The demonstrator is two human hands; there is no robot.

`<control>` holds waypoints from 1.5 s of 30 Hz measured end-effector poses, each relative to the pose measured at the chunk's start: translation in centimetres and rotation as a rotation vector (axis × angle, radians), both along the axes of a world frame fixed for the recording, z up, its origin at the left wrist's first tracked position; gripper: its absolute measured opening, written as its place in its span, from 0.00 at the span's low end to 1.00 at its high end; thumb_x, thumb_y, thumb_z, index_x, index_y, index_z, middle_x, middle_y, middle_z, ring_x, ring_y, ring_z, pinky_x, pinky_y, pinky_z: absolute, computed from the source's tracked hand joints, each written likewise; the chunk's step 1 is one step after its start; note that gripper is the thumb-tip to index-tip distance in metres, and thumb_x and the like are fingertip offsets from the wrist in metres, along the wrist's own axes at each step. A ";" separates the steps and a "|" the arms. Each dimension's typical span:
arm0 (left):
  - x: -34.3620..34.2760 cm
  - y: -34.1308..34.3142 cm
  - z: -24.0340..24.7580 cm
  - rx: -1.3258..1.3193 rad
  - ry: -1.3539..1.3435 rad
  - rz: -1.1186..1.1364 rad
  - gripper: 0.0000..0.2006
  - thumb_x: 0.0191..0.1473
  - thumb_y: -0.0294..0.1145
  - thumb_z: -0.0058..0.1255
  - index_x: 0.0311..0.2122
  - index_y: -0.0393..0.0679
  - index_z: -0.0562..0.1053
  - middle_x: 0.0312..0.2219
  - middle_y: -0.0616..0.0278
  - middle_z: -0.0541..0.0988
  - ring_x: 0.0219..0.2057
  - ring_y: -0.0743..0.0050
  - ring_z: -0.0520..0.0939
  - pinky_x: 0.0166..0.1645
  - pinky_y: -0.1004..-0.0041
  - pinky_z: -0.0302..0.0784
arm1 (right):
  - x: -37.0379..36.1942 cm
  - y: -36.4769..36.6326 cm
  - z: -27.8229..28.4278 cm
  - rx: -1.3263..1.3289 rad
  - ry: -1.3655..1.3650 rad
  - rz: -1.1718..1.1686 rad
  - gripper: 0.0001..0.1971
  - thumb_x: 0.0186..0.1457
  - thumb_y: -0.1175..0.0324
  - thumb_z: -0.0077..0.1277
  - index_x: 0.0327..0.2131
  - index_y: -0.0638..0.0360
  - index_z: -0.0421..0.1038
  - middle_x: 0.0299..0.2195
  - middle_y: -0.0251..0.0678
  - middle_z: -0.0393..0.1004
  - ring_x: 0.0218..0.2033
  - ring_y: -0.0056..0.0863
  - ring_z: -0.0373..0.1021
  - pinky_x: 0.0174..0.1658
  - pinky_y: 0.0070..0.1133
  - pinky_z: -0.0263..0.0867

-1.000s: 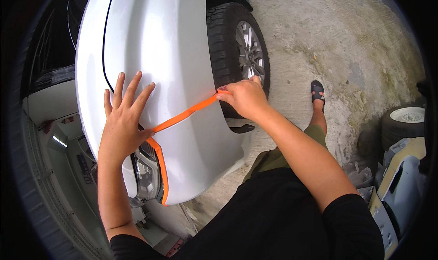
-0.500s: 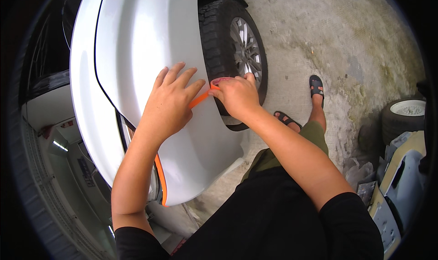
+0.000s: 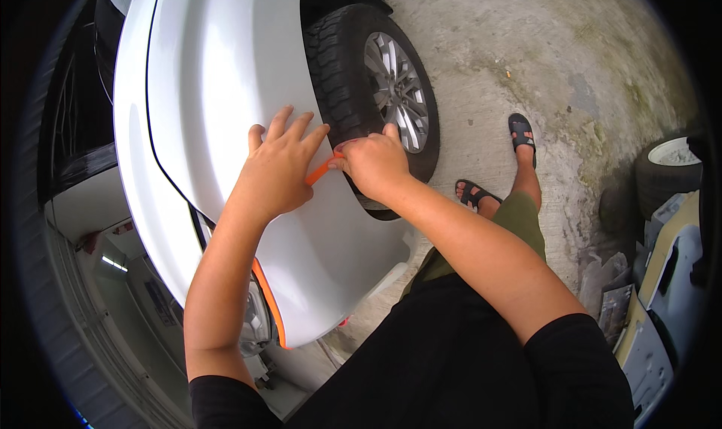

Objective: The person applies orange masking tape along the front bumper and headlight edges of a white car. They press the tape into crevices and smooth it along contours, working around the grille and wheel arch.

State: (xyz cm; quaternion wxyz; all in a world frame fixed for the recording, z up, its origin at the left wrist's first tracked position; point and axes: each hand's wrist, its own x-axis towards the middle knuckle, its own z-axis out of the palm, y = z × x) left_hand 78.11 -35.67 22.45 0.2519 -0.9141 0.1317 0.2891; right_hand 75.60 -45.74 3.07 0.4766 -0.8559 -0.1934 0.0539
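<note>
My left hand lies with fingers spread against the silver-white car fender, its palm side over one end of an orange strip of masking tape. The strip spans from under that hand to my right hand, which is closed around a roll of tape at the wheel arch edge. Most of the roll is hidden by the fingers; only a bit of its rim shows. Another orange tape line follows the fender's edge beside the headlight.
A black tyre with a silver alloy wheel sits right behind my right hand. My sandalled feet stand on the concrete floor. To the right are a loose wheel, plastic bags and leaning body panels.
Both hands appear slightly further left in the view, as the car and wheel also shift left. The tape roll shows less now behind my right hand's fingers.
</note>
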 end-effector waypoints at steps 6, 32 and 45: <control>-0.3 -0.3 -0.9 -0.004 -0.065 0.006 0.53 0.34 0.25 0.75 0.72 0.57 0.68 0.74 0.59 0.65 0.79 0.51 0.53 0.80 0.33 0.41 | -0.2 0.4 -0.4 0.035 -0.043 -0.026 0.18 0.59 0.46 0.64 0.27 0.49 0.86 0.21 0.35 0.80 0.26 0.35 0.76 0.50 0.34 0.56; 0.1 -0.3 -0.2 -0.029 -0.007 0.090 0.52 0.35 0.20 0.71 0.71 0.56 0.69 0.74 0.60 0.65 0.79 0.54 0.53 0.82 0.39 0.38 | -0.4 0.1 0.3 0.068 0.020 -0.027 0.20 0.60 0.48 0.64 0.24 0.53 0.82 0.21 0.38 0.80 0.27 0.39 0.76 0.46 0.34 0.59; -0.8 -0.5 -2.7 0.016 -0.079 -0.001 0.56 0.32 0.25 0.77 0.72 0.57 0.66 0.73 0.60 0.64 0.78 0.49 0.56 0.78 0.25 0.41 | -0.4 0.6 -0.5 0.079 -0.027 -0.047 0.21 0.59 0.46 0.64 0.22 0.51 0.82 0.20 0.37 0.80 0.24 0.37 0.77 0.48 0.35 0.58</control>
